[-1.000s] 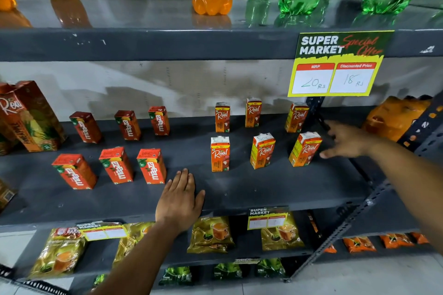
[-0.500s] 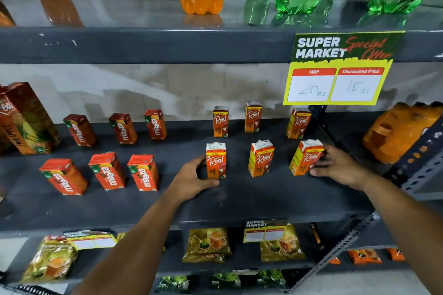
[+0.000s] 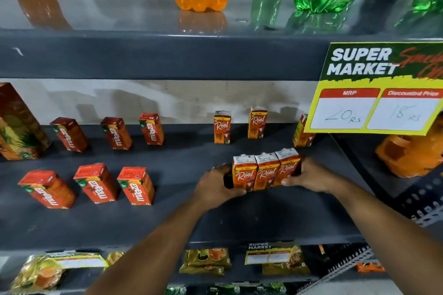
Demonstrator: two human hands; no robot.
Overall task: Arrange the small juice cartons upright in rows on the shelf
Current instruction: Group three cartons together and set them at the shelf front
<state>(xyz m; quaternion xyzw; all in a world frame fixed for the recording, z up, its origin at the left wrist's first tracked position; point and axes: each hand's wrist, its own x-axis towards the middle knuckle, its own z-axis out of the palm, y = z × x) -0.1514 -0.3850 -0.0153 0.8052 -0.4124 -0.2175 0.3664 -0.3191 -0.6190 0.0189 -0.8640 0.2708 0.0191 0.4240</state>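
A dark grey metal shelf [image 3: 167, 223] carries small juice cartons. Six red rectangular Maaza cartons [image 3: 99, 183] stand in two spaced rows toward its left end. Three orange Real cartons [image 3: 222, 127] stand apart along the back edge. Nearer the front, right of centre, three orange white-topped Real cartons [image 3: 266, 171] stand upright, sides touching, pressed into one block. The left hand [image 3: 215, 187] clamps the block's left side; the right hand [image 3: 309, 178] clamps its right side, fingers [image 3: 286, 182] closed against the cardboard. The block lies directly between both hands, equally near each.
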